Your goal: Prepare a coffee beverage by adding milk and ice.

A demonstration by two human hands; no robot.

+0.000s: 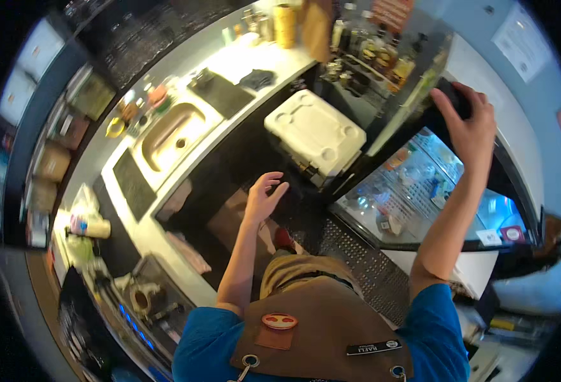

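My right hand [471,119] is raised at the upper right, its fingers and thumb around a dark object [454,98], perhaps a cloth, at the top of a glass-fronted refrigerated display case [404,191]. What the dark thing is exactly, I cannot tell. Nothing is in my left hand [265,196], which hangs in mid-air at the middle of the view with its fingers apart. Beyond it and to the right stands a cream-coloured cooler box [316,131] with a closed lid.
A steel sink [175,136] is set in the white counter [232,124] at the left. On the counter lies a dark cloth [257,79]. Bottles [380,52] crowd the back right. A perforated black mat [357,267] covers the floor. An espresso machine [142,296] seems to stand at lower left.
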